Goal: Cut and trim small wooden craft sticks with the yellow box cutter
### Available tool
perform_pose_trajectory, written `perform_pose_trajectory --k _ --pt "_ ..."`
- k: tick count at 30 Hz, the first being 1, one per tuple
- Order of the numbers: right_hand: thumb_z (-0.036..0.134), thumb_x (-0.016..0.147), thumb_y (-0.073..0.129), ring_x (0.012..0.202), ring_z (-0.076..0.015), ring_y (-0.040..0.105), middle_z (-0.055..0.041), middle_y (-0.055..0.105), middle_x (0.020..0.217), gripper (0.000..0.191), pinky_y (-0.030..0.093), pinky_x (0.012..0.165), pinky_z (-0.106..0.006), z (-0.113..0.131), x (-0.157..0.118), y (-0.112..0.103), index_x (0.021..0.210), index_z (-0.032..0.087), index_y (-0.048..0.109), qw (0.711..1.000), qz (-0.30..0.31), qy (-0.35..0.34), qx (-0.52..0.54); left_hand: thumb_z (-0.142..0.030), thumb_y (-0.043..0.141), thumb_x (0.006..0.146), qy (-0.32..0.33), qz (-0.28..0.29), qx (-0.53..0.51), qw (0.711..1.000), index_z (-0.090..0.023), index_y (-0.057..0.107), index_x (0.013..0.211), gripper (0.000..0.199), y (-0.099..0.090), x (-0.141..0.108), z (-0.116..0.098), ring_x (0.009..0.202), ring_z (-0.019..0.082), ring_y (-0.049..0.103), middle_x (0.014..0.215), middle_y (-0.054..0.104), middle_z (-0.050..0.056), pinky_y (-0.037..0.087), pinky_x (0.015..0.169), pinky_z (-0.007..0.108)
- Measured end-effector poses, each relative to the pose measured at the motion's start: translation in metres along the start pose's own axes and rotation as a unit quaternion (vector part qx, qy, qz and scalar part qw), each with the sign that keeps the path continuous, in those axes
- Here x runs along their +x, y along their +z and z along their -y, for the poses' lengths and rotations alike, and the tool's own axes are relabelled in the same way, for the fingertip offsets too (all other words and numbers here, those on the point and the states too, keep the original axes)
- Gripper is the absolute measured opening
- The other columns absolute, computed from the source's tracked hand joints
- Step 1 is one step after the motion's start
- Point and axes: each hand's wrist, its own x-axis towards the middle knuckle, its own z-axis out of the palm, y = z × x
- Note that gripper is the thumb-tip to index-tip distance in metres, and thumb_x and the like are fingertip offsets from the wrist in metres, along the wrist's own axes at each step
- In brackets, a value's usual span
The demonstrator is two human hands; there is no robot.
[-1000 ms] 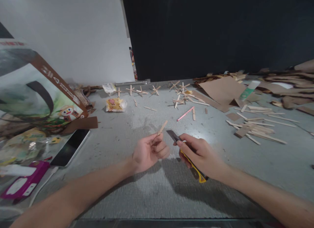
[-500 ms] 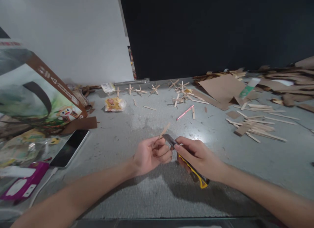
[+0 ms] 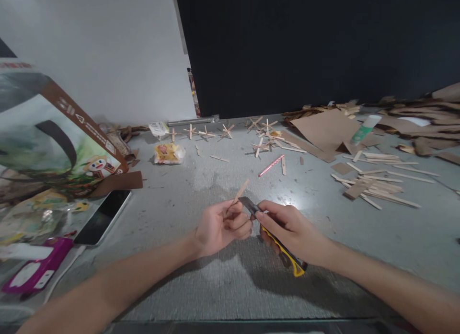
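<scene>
Near the middle, my left hand pinches a small flat wooden stick, whose upper end points up and to the right. My right hand is wrapped round a yellow and black utility knife. The knife's dark blade points up and left and lies close beside the stick; whether they touch I cannot tell. Fingers cover the stick's lower end. Beyond my hands, a pink striped straw and a short wooden piece lie on the grey table.
At the left are a phone, a purple object and a printed bag. Farther back lie a small yellow packet and several crossed-stick pieces. Loose sticks, cardboard and a glue stick are at the right.
</scene>
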Motion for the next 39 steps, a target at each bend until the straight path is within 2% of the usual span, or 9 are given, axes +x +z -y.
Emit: perform_pose_trajectory --k 9,17,23,27,31,34,36,39 --pt "0.062 0.104 0.046 0.042 -0.0109 0.051 0.0065 0.056 0.057 0.040 0.040 0.043 -0.023 -0.003 0.000 -0.002 0.088 0.025 0.047 1.000 -0.010 -0.011 0.006 -0.041 0.040 0.108 0.009 0.017 0.049 0.999 -0.021 0.035 0.070 0.043 -0.003 0.002 0.001 0.047 0.011 0.018 0.051 0.021 -0.008 0.025 0.054 0.025" --pt "0.072 0.102 0.045 0.047 -0.0112 0.049 0.0062 0.053 0.059 0.050 0.041 0.047 -0.024 -0.007 0.003 -0.006 0.089 0.024 0.050 0.999 0.001 -0.020 0.026 -0.054 0.045 0.108 0.031 0.029 0.138 0.989 -0.023 0.037 0.076 0.045 -0.006 0.003 -0.002 0.048 0.011 0.017 0.051 0.023 -0.009 0.021 0.055 0.027" --pt "0.067 0.105 0.043 0.055 -0.0123 0.046 0.0042 0.051 0.062 0.049 0.040 0.054 -0.026 -0.009 0.007 -0.016 0.084 0.024 0.051 0.998 -0.018 -0.056 -0.033 -0.062 0.051 0.104 0.080 0.042 0.198 0.976 -0.023 0.038 0.078 0.049 -0.003 0.003 -0.002 0.048 0.010 0.019 0.052 0.025 -0.010 0.020 0.055 0.028" --pt "0.064 0.106 0.041 0.058 -0.0134 0.048 0.0016 0.055 0.064 0.049 0.041 0.057 -0.027 -0.002 0.006 -0.023 0.081 0.023 0.053 0.990 -0.043 -0.085 -0.102 -0.060 0.054 0.103 0.069 0.041 0.185 0.979 -0.022 0.042 0.079 0.047 0.000 0.000 -0.002 0.049 0.010 0.020 0.052 0.026 -0.010 0.020 0.055 0.029" --pt "0.058 0.107 0.041 0.061 -0.0143 0.052 -0.0003 0.061 0.069 0.046 0.043 0.062 -0.028 0.003 0.006 -0.028 0.083 0.023 0.059 0.978 -0.069 -0.119 -0.157 -0.057 0.055 0.104 0.053 0.075 0.155 0.984 -0.022 0.045 0.077 0.046 0.000 -0.002 -0.001 0.048 0.010 0.021 0.051 0.027 -0.009 0.019 0.055 0.030" --pt "0.052 0.108 0.040 0.059 -0.0139 0.052 0.0000 0.062 0.068 0.042 0.042 0.061 -0.027 0.002 0.007 -0.030 0.083 0.023 0.059 0.974 -0.067 -0.129 -0.173 -0.059 0.056 0.103 0.050 0.090 0.160 0.982 -0.022 0.046 0.076 0.048 0.000 -0.002 -0.002 0.047 0.010 0.020 0.051 0.027 -0.010 0.018 0.055 0.030" --pt "0.051 0.108 0.040 0.057 -0.0138 0.053 0.0003 0.062 0.067 0.041 0.042 0.060 -0.027 0.003 0.007 -0.030 0.082 0.024 0.058 0.971 -0.066 -0.131 -0.186 -0.062 0.054 0.103 0.061 0.068 0.189 0.978 -0.022 0.045 0.076 0.049 0.001 -0.002 -0.001 0.048 0.010 0.021 0.051 0.028 -0.010 0.019 0.055 0.030" --pt "0.051 0.107 0.042 0.055 -0.0143 0.055 0.0005 0.063 0.064 0.039 0.042 0.058 -0.027 0.003 0.006 -0.030 0.082 0.025 0.056 0.963 -0.093 -0.129 -0.219 -0.066 0.047 0.104 0.111 -0.037 0.296 0.948 -0.022 0.046 0.080 0.050 0.004 -0.004 0.003 0.053 0.011 0.026 0.057 0.035 -0.008 0.023 0.056 0.030"
